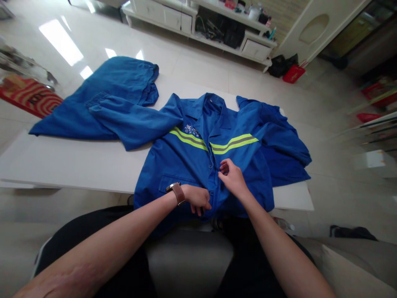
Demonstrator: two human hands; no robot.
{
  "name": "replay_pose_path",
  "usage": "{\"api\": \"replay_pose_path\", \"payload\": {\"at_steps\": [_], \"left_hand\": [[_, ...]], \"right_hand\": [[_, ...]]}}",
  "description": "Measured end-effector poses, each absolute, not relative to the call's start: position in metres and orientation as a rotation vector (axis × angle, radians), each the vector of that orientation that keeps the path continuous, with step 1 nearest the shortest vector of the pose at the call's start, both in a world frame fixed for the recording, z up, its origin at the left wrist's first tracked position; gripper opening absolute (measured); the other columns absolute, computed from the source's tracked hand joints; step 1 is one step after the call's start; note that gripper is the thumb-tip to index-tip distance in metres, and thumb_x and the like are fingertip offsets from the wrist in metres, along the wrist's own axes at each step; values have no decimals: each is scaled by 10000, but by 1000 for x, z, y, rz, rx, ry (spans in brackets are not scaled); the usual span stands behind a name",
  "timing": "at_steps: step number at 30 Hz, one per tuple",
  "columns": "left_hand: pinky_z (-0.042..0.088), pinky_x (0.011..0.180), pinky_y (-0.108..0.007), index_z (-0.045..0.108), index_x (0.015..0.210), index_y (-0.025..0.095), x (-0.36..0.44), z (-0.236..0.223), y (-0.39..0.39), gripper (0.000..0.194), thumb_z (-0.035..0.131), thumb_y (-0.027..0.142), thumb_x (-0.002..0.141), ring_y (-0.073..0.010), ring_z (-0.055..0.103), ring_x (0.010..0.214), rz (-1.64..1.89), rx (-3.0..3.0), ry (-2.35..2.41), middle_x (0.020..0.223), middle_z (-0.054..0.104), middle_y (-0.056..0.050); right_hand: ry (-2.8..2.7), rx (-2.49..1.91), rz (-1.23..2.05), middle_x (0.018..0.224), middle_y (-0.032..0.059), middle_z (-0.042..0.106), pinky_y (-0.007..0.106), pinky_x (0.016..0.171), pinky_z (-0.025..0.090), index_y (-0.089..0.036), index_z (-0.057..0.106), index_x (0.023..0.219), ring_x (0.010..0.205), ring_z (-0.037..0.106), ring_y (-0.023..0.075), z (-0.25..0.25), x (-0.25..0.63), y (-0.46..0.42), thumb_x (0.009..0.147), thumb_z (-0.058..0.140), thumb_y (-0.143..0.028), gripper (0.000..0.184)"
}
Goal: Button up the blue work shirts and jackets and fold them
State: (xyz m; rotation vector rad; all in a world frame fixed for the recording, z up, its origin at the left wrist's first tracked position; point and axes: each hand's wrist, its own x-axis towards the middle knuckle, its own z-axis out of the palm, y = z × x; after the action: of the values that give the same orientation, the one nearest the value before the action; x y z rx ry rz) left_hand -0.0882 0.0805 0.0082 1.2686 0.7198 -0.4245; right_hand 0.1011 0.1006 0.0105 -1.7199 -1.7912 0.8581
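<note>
A blue work jacket with yellow-green reflective stripes lies front up on a white table, collar away from me and hem hanging over the near edge. My left hand, brown watch on the wrist, grips the jacket's front placket near the hem with curled fingers. My right hand pinches the placket a little higher, at the button line. A second blue garment lies spread on the table's left part, under the jacket's left sleeve.
I sit at the table's near edge, dark trousers below. A white cabinet with clutter stands on the far side of the shiny floor. A red bag lies by the door. Red patterned items are at the left.
</note>
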Motion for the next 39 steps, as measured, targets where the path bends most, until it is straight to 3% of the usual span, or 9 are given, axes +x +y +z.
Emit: {"api": "replay_pose_path", "payload": {"at_steps": [2,4,8,11,20,23,27,39], "left_hand": [[506,575,-244,666,696,141,-96,17,91,202,590,263,838,-164,690,639,-308,1362,717,778,744,-68],[498,600,-244,709,789,146,-105,27,104,188,571,260,844,-152,670,628,21,1487,813,768,735,-46],[505,873,-297,747,888,179,-114,34,117,154,610,206,824,-195,667,897,583,1862,1138,919,734,-53],[471,971,-359,767,949,184,-111,23,112,183,622,184,836,-251,626,1032,393,2150,1213,1036,708,-100],[480,898,-374,759,834,167,-104,11,100,155,605,183,844,-283,639,966,65,2266,1242,967,703,-132],[487,827,-360,731,945,176,-102,9,102,179,566,182,877,-277,672,927,111,2156,1332,948,719,-111],[490,796,-339,659,1139,192,-93,-1,103,247,536,200,925,-266,684,963,243,2029,1459,1082,708,-109],[459,763,-310,641,1048,194,-69,-14,108,172,491,201,964,-240,685,932,370,1919,1551,1060,706,-98]], "right_hand": [[-1822,-1730,836,845,2,653,273,703,474,-218,605,1004,740,618,157,10,101,100,734,559,-163,280],[-1841,-1709,765,802,-5,630,276,706,450,-219,618,982,721,594,156,14,100,100,722,523,-139,288],[-1841,-1656,715,712,-3,579,285,672,415,-210,641,873,662,535,160,22,99,101,706,501,-154,225],[-1843,-1659,729,717,12,607,291,678,424,-199,664,827,673,551,167,19,100,102,721,540,-200,163],[-1781,-1590,837,684,7,615,275,637,430,-184,703,824,635,561,151,24,92,98,754,622,-282,145],[-1813,-1572,896,677,-2,608,265,624,428,-186,691,828,634,562,146,24,90,97,748,628,-273,134],[-1833,-1568,946,716,-4,615,266,646,449,-192,670,886,667,578,152,16,89,98,755,631,-281,164],[-1924,-1503,802,787,26,633,287,694,451,-201,640,793,721,580,165,18,91,97,814,572,-211,72]]}}
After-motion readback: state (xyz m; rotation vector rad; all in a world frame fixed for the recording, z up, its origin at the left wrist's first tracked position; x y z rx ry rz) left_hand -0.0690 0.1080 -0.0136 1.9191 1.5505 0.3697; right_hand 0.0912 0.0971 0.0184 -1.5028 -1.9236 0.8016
